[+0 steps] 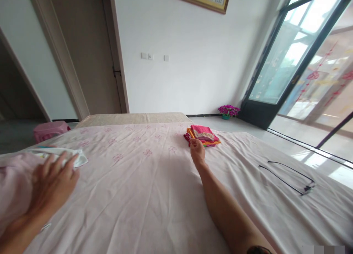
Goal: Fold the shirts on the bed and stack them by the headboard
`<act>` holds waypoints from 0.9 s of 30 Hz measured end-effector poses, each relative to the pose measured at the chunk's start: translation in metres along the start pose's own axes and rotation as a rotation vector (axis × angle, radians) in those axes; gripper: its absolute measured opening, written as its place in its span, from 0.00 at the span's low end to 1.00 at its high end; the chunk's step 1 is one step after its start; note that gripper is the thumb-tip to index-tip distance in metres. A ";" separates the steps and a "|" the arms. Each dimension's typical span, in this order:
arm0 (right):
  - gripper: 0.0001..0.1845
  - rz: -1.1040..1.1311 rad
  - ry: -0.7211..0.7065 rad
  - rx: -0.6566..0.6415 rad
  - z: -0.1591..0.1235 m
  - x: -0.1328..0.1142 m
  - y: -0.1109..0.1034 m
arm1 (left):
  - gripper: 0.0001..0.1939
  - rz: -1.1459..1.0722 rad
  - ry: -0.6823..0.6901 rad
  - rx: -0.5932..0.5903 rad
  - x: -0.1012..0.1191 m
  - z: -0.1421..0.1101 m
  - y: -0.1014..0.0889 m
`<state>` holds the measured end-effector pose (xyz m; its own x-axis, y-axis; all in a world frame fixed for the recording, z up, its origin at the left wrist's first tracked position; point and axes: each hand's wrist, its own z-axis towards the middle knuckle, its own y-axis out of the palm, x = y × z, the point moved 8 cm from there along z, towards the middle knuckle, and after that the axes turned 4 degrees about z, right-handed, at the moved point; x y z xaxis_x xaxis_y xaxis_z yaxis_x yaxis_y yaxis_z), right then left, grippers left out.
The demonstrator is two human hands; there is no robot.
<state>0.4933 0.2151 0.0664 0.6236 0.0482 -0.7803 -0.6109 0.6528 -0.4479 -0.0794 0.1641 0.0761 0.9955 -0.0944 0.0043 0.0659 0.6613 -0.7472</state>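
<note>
A small stack of folded cloths (204,135), red on top with orange and other bright layers below, lies on the pink-white bedsheet (154,195). At its near left corner is my right hand (197,148), fingers curled closed on the edge of the cloths. My left hand (56,176) is over on the left side, palm down with the fingers spread and a little blurred. Beneath and just beyond its fingers lies a white cloth (81,159) with some coloured marks. A bunched pale pink fabric (12,180) lies beside that hand and is partly cut off by the frame.
Black-framed glasses (307,188) lie on the sheet at right, temples outstretched. A pink plastic stool (52,131) stands past the left edge. Beyond the far side are a beige covered surface (138,118), a pot of purple flowers (228,111) and a glass door (275,70).
</note>
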 end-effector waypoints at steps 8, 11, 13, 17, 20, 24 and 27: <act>0.28 -0.501 -0.066 0.039 0.035 0.010 -0.043 | 0.24 -0.055 0.142 -0.190 0.055 -0.024 0.068; 0.29 -0.635 -0.158 -0.071 0.047 0.014 -0.036 | 0.23 -0.069 0.151 -0.208 0.046 -0.025 0.074; 0.27 -0.675 -0.179 -0.131 0.054 0.018 -0.034 | 0.23 -0.087 0.143 -0.201 0.044 -0.025 0.072; 0.21 -0.656 -0.097 -0.140 0.072 0.020 -0.045 | 0.22 -0.130 0.113 -0.189 0.046 -0.024 0.068; 0.21 -0.507 -0.070 -0.060 0.081 -0.004 -0.057 | 0.21 -0.153 0.090 -0.190 0.047 -0.022 0.067; 0.21 -0.164 -0.259 0.028 0.059 -0.079 -0.057 | 0.21 -0.181 0.071 -0.196 0.047 -0.021 0.066; 0.17 -0.051 -0.395 -0.173 0.004 -0.135 -0.022 | 0.22 -0.178 0.066 -0.219 0.047 -0.021 0.065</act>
<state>0.4245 0.1977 0.1828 0.7736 0.3267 -0.5429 -0.6260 0.5270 -0.5749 -0.0294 0.1869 0.0136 0.9625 -0.2480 0.1101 0.2160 0.4546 -0.8641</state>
